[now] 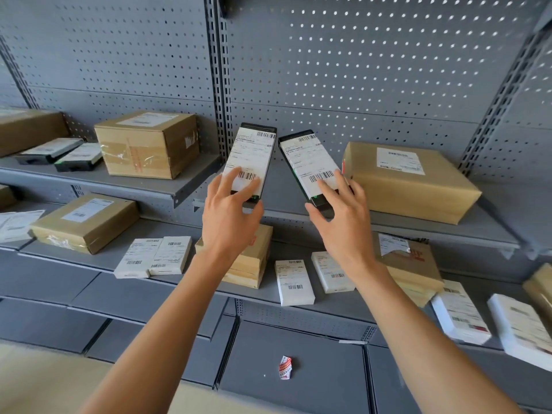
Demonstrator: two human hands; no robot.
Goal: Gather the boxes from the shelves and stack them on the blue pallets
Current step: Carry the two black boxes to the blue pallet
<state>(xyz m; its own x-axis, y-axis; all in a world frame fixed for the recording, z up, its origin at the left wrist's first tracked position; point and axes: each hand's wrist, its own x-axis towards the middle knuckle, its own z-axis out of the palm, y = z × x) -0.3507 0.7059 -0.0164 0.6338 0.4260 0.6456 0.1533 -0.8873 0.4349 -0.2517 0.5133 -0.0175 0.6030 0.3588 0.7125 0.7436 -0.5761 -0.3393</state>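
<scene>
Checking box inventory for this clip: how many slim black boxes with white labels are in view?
4: one under the left hand, one under the right hand, two on the upper-left shelf. Others may be hidden.
</scene>
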